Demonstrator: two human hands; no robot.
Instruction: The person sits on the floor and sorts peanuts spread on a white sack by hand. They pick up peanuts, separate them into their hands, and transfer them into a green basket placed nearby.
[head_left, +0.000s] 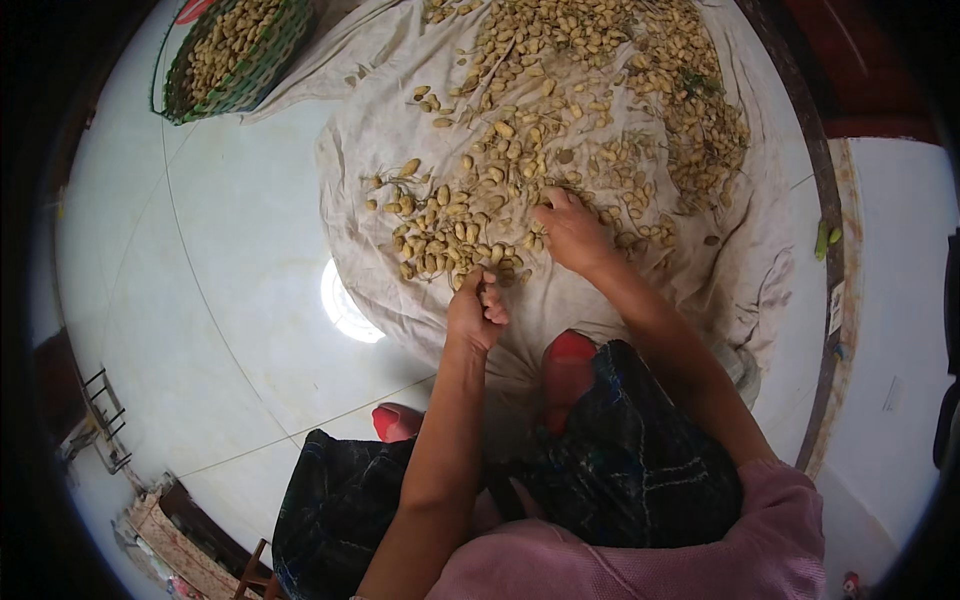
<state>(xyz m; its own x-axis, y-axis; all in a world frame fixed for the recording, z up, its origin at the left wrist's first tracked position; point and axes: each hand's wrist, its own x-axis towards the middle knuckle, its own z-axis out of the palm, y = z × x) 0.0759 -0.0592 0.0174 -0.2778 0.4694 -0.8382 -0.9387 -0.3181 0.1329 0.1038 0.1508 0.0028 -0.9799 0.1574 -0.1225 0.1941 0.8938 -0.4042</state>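
Unshelled peanuts (435, 244) lie in a loose heap on a pale, wrinkled cloth (360, 157). At the near edge of that heap is my left hand (477, 307), its fingers curled in and its thumb against the forefinger. Whether a peanut sits inside the curl is hidden. My right hand (574, 231) reaches palm down among the peanuts to the right, fingers bent onto them. Its fingertips are partly out of sight, so I cannot tell what they grip. Thin stems cling to some peanuts.
A green woven basket (255, 64) holding peanuts stands on the tiled floor (225, 225) at upper left. More peanuts (697, 112) with bits of stem and leaf spread over the cloth's far right. A red shoe (568, 367) rests at the cloth's near edge. A dark strip (823, 195) runs along the right.
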